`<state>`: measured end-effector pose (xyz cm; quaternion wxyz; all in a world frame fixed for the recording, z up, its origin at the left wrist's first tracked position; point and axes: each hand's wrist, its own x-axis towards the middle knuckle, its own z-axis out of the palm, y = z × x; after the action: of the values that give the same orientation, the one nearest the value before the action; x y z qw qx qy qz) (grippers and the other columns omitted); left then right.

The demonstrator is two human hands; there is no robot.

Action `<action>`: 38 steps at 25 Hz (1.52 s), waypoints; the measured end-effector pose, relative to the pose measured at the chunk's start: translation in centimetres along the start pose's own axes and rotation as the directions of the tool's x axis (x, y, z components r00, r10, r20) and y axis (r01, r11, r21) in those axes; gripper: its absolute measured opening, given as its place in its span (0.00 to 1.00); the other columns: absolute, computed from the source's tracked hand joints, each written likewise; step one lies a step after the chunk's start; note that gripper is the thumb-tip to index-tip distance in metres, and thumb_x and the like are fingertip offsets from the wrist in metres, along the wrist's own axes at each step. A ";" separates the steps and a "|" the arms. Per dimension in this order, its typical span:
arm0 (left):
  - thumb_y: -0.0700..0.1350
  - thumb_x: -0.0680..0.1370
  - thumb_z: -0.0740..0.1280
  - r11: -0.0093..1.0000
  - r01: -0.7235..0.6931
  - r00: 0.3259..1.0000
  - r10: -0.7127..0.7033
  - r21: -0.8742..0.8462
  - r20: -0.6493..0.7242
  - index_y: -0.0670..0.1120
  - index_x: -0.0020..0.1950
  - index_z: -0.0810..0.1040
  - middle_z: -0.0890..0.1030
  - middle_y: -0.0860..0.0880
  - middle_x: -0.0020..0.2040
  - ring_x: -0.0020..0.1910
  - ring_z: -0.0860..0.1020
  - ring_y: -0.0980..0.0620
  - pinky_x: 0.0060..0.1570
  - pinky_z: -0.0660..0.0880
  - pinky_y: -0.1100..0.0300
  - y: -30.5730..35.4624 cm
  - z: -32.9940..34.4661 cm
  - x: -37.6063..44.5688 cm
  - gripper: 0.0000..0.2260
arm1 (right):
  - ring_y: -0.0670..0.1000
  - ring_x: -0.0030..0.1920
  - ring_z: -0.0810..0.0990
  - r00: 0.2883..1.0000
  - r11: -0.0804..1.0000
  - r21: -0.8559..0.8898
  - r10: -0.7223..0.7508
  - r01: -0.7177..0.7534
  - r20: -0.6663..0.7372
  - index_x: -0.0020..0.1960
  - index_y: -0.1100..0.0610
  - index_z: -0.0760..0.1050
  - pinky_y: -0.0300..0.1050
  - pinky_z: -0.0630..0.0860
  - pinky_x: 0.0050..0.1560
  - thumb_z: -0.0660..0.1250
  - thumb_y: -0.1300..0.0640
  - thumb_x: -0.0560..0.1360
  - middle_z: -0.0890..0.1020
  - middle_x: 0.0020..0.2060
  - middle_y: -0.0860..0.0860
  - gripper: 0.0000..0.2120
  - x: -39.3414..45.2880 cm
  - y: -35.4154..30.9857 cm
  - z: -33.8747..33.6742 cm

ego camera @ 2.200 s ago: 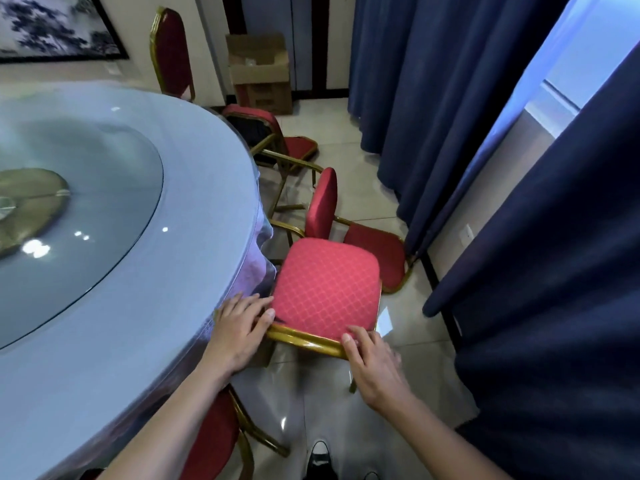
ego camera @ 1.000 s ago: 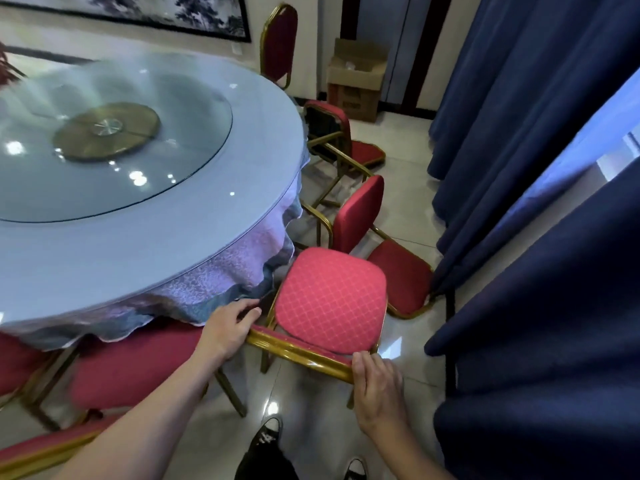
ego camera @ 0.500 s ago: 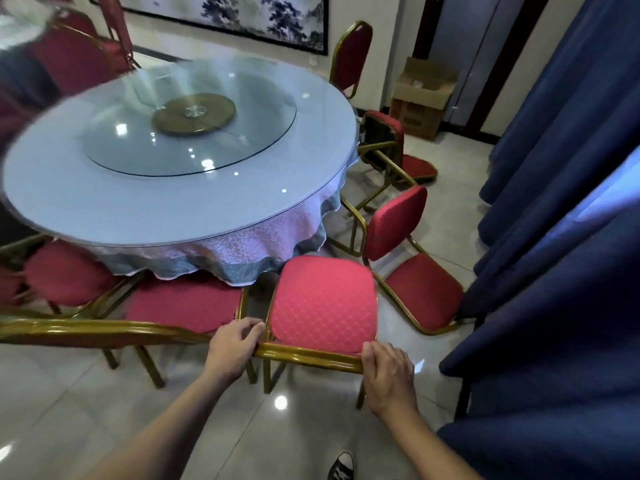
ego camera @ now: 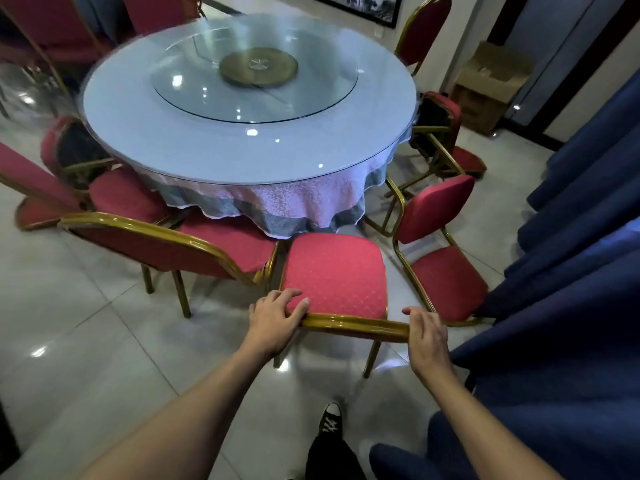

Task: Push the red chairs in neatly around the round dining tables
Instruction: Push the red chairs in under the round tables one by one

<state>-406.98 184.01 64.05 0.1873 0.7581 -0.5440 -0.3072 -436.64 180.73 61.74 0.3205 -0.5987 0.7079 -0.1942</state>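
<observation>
A red chair (ego camera: 334, 271) with a gold frame stands right in front of me, its seat edge near the round table (ego camera: 145, 136) and its cloth skirt. My left hand (ego camera: 275, 315) grips the left end of the chair's gold top rail. My right hand (ego camera: 426, 336) grips the rail's right end. Another red chair (ego camera: 221, 242) sits tucked in to the left. To the right, a red chair (ego camera: 443, 271) stands turned away from the table. A glass turntable lies on the tabletop.
Dark blue curtains (ego camera: 571, 271) hang close on the right. More red chairs ring the table at left (ego camera: 117, 195) and far right (ego camera: 453, 147). A cardboard box (ego camera: 491, 88) stands by the back wall. The tiled floor (ego camera: 86, 341) is glossy. My shoe (ego camera: 330, 419) shows below.
My view has pulled back and swung left around the table, so the whole tabletop now shows. Both hands have kept hold of the chair's top rail, and the chair faces the table squarely.
</observation>
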 end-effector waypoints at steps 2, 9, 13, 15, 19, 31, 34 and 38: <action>0.62 0.82 0.57 1.000 -0.003 1.000 0.002 0.018 0.019 0.59 0.69 0.75 0.75 0.49 0.65 0.67 0.71 0.45 0.72 0.62 0.41 0.2 0.2 -0.5 0.18 | 0.54 0.58 0.71 1.000 1.000 -0.016 -0.023 0.023 0.012 0.59 0.48 0.77 0.55 0.70 0.62 0.47 0.48 0.87 0.74 0.55 0.52 0.19 0.2 0.7 -0.2; 0.62 0.81 0.59 0.997 0.075 0.992 -0.077 -0.023 -0.099 0.57 0.65 0.79 0.78 0.51 0.61 0.64 0.73 0.46 0.69 0.64 0.45 3.4 3.2 -0.4 0.18 | 0.51 0.58 0.71 0.992 0.993 -0.014 -0.116 0.117 0.041 0.61 0.50 0.78 0.49 0.66 0.58 0.41 0.40 0.79 0.75 0.54 0.50 0.30 3.5 2.1 -3.2; 0.63 0.80 0.61 0.987 0.140 0.971 -0.153 -0.077 -0.186 0.55 0.63 0.80 0.79 0.51 0.58 0.61 0.75 0.47 0.67 0.67 0.45 6.9 5.9 0.9 0.19 | 0.52 0.57 0.72 0.984 0.987 -0.012 -0.160 0.161 0.081 0.62 0.51 0.78 0.48 0.66 0.57 0.42 0.42 0.80 0.77 0.54 0.53 0.29 8.0 3.1 -6.2; 0.68 0.77 0.57 0.978 0.168 0.958 -0.191 -0.120 -0.215 0.55 0.63 0.80 0.78 0.54 0.55 0.60 0.75 0.49 0.67 0.67 0.44 9.1 6.9 1.7 0.25 | 0.52 0.55 0.73 0.977 0.982 -0.030 -0.184 0.188 0.104 0.61 0.51 0.78 0.49 0.67 0.56 0.43 0.43 0.81 0.77 0.54 0.53 0.28 10.7 3.5 -7.6; 0.69 0.73 0.54 0.957 0.225 0.926 -0.269 -0.185 -0.265 0.55 0.63 0.81 0.79 0.53 0.55 0.60 0.75 0.48 0.66 0.68 0.44 12.6 9.1 3.9 0.29 | 0.53 0.55 0.73 0.964 0.971 -0.066 -0.218 0.230 0.150 0.62 0.49 0.78 0.54 0.70 0.58 0.43 0.43 0.82 0.77 0.53 0.50 0.27 15.9 4.4 -9.8; 0.56 0.81 0.65 0.919 0.306 0.860 -0.379 -0.248 -0.342 0.52 0.67 0.79 0.79 0.48 0.63 0.66 0.73 0.46 0.70 0.67 0.45 17.4 10.4 12.3 0.17 | 0.55 0.60 0.72 0.910 0.939 -0.092 -0.293 0.332 0.295 0.66 0.48 0.77 0.55 0.69 0.64 0.50 0.50 0.86 0.77 0.58 0.50 0.18 28.7 2.3 -12.3; 0.56 0.80 0.66 0.913 0.308 0.839 -0.393 -0.266 -0.377 0.53 0.65 0.80 0.80 0.48 0.62 0.66 0.73 0.46 0.69 0.68 0.46 18.1 10.9 14.2 0.16 | 0.57 0.61 0.73 0.902 0.934 -0.088 -0.306 0.346 0.305 0.66 0.49 0.77 0.56 0.68 0.65 0.51 0.51 0.86 0.77 0.58 0.52 0.18 31.3 1.8 -12.6; 0.57 0.80 0.65 0.904 0.322 0.832 -0.412 -0.281 -0.372 0.56 0.66 0.79 0.78 0.49 0.63 0.67 0.71 0.46 0.70 0.66 0.46 18.1 10.2 17.3 0.17 | 0.58 0.60 0.72 0.889 0.934 -0.049 -0.320 0.354 0.327 0.66 0.49 0.77 0.55 0.67 0.65 0.50 0.51 0.86 0.76 0.56 0.53 0.18 34.3 -0.1 -12.4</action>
<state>-422.84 162.12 63.19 0.3154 0.8732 -0.2989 -0.2209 -447.72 146.00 63.10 0.3575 -0.7521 0.5425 -0.1111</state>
